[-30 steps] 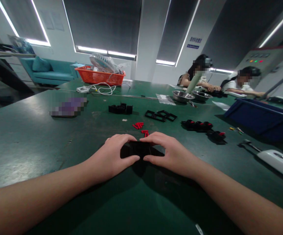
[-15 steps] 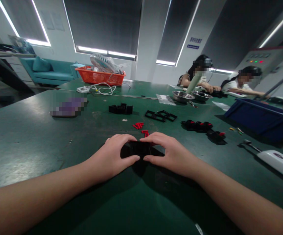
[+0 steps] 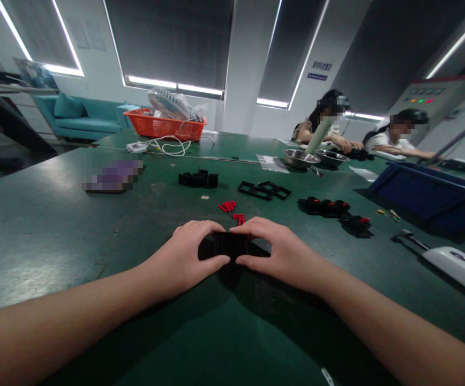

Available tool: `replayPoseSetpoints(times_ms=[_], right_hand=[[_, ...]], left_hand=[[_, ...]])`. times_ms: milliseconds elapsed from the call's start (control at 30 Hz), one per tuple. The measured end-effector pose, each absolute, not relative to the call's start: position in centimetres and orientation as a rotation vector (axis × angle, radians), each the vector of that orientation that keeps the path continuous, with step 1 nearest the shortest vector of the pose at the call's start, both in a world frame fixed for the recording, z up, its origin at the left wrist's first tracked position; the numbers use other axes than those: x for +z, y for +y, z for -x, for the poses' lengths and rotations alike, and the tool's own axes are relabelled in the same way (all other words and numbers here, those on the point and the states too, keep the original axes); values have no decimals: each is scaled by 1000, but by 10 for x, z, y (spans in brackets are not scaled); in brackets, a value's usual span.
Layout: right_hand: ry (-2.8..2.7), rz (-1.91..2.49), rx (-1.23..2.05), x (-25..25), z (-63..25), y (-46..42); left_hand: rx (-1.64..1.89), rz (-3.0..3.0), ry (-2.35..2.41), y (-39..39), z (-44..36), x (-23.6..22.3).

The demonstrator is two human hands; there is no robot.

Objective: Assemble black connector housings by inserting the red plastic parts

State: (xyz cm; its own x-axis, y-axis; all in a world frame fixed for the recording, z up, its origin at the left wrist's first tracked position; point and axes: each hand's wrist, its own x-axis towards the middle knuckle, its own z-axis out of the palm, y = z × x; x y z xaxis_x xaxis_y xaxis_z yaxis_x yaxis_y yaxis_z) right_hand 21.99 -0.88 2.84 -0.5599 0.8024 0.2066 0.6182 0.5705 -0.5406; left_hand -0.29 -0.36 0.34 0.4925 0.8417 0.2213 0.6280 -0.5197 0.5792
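Note:
Both my hands grip one dark boxy plastic part (image 3: 232,245) low over the green table (image 3: 144,214). My left hand (image 3: 190,252) has its thumb on the near side and fingers on the far side of the part's left end. In the same way my right hand (image 3: 275,249) pinches the right end. Shadow hides the part's details. Just beyond the fingertips lie several small red pieces (image 3: 228,206). Farther back are a black plastic assembly (image 3: 199,178) and black rectangular frames (image 3: 256,190).
Black parts with red pieces (image 3: 324,206) lie to the right, near a blue bin (image 3: 429,195) and a white handled tool (image 3: 459,268). A purple, blurred flat object (image 3: 114,176) is at left. Behind are an orange basket (image 3: 164,126), metal bowls (image 3: 300,159) and two people working.
My hands and the dark part have stayed in place. At the back right, a person's hands have shifted slightly.

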Motion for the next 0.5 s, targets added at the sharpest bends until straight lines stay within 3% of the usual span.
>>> replayPoseSetpoints(times_ms=[500], right_hand=[[-2376, 1183, 578, 31, -218, -10]], left_hand=[[663, -2324, 1201, -3, 4, 4]])
